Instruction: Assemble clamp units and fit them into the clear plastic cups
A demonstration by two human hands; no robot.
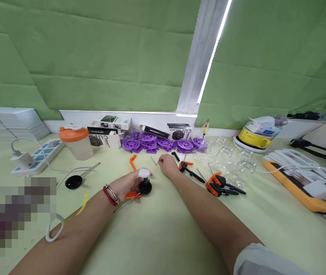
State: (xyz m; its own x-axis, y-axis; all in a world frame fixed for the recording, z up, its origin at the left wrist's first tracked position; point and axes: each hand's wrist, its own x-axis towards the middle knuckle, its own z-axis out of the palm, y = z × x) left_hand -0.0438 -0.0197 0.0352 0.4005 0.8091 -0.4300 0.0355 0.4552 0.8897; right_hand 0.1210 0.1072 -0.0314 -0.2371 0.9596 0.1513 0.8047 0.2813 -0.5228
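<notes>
Left hand (125, 186) mid-table, wrist w/ red band, fingers clenched round small black knob (145, 186) w/ white cap (143, 173) on top; knob base down on table (163, 236), stem upright. Orange clip part (132, 195) tucked under same hand, touching palm side.

Right hand (168, 165) farther off, just right of left hand, fingertips pinched down onto thin metal pin (153, 160) area near far-left of the hand; can't tell for sure whether pin actually gripped or only touched – too small. Pin lying flat, long axis running roughly near-left to far-right... hard to fix exactly.

Key relation: pin sits far and slightly right of knob, between the two hands, nearer right hand. Knob axis vertical, pin axis horizontal.

Around: loose orange piece (133, 162) far-left of knob; orange-black clamps (218, 185) to right, near; another clamp (188, 168) just right of right hand. Purple wheels (157, 143) in a row at far edge by boxes (114, 123). Shaker cup w/ orange lid (75, 142) far left, power strip (38, 156) beyond it. Clear plastic bits (231, 156) far right.
</notes>
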